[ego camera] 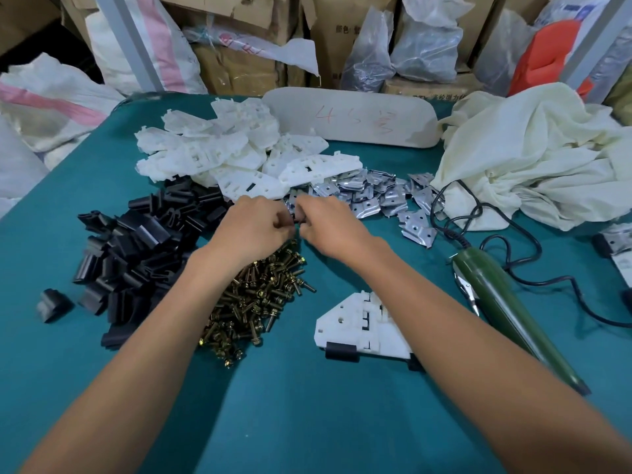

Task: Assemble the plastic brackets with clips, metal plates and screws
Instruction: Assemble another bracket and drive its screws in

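Left hand, right hand meet over far end of screws. Curled fingers of both pinch small dark part (too small to identify). Clips left, metal plates right, brackets beyond. Teal table shows wide between forearms.

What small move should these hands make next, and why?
Likely bring the small dark part pinched by the left hand and right hand to the white plastic bracket: it already carries black clips, but its holes look empty.
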Demonstrator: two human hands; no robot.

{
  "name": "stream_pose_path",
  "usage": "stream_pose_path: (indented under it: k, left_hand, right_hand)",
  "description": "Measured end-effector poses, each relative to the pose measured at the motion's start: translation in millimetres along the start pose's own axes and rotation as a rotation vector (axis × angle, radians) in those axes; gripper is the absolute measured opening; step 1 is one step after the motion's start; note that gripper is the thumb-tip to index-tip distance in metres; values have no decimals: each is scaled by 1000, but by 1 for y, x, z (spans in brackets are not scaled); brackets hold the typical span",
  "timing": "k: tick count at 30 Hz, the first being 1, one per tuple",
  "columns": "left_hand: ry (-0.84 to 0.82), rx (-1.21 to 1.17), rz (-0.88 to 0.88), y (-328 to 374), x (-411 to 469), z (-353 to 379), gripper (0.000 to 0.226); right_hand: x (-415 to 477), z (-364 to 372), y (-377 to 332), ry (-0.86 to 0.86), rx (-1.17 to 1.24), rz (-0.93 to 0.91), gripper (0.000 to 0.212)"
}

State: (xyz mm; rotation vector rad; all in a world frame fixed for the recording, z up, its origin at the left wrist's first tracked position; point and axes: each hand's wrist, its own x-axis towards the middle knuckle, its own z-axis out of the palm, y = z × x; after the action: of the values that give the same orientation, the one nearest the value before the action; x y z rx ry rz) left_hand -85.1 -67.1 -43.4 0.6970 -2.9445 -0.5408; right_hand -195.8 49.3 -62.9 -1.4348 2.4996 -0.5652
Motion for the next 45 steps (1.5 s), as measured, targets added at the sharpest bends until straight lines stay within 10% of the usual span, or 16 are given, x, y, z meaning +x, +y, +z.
stream_pose_path:
  k: [15, 25, 45]
  left_hand:
    - [122, 71, 76, 4, -7, 9, 18]
    - [-124, -834, -5, 46, -103, 2, 8]
    - [-324, -628, -66, 48, -97, 24, 20]
  right_hand:
    - [-178, -41, 60, 324, 765, 290, 16]
    - [-240, -23, 64, 294, 702, 301, 23]
    - [-235, -22, 49, 271, 429, 253, 16]
